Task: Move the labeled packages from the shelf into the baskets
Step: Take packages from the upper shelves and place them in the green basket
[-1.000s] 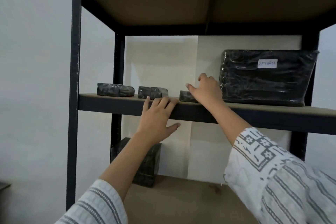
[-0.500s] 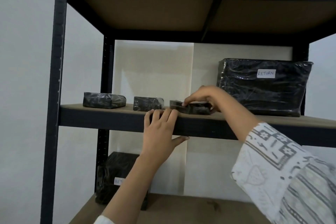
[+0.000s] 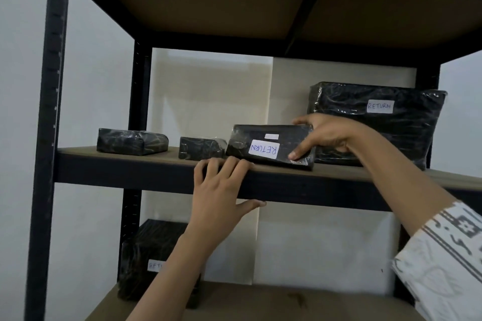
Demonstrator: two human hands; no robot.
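Note:
My right hand (image 3: pixel 326 135) grips a flat black package (image 3: pixel 260 138) by its right end, tilted up on the middle shelf (image 3: pixel 339 185) so its white RETURN label faces me. My left hand (image 3: pixel 221 190) clasps the shelf's front edge just below it, fingers on top, thumb underneath. Two small black packages (image 3: pixel 131 141) (image 3: pixel 200 148) lie to the left on the same shelf. A large black package (image 3: pixel 375 122) with a RETURN label stands behind my right hand. No basket is in view.
Another black package (image 3: pixel 146 258) with a partly hidden label stands on the lower shelf (image 3: pixel 273 302), behind my left forearm. Black uprights (image 3: pixel 47 138) frame the rack. The upper shelf's underside (image 3: pixel 208 5) hangs overhead. White walls lie behind.
My right hand has tipped the flat package up from lying flat, turning its label towards me. My left hand stays on the shelf edge. The view has moved closer.

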